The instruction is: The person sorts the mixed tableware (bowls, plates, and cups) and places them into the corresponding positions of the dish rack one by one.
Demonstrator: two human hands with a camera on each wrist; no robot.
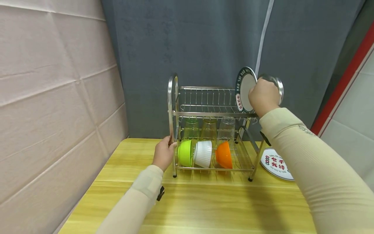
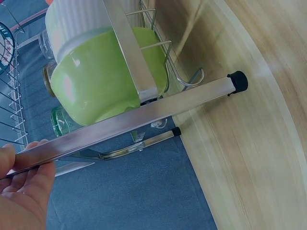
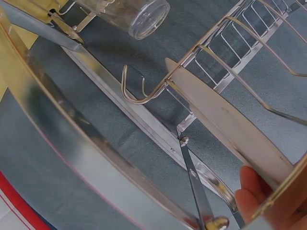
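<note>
At centre frame my left hand (image 1: 164,152) grips the dish rack (image 1: 204,112)'s left post to steady it on the table (image 1: 204,204), while my right hand (image 1: 264,97) holds a plate (image 1: 244,88) upright in the upper tier's slots, right of centre.

A light wooden table (image 1: 204,201) with yellowish grain fills the lower middle of the head view, from about 7 to 5 o'clock. At 9 o'clock a pale pinkish wall (image 1: 52,97) of creased panels runs along the table's left edge, and at 12 o'clock a dark grey curtain (image 1: 198,42) hangs behind it. At 3 o'clock a red strip (image 1: 342,81) slants beside a light grey panel (image 1: 356,123).
</note>
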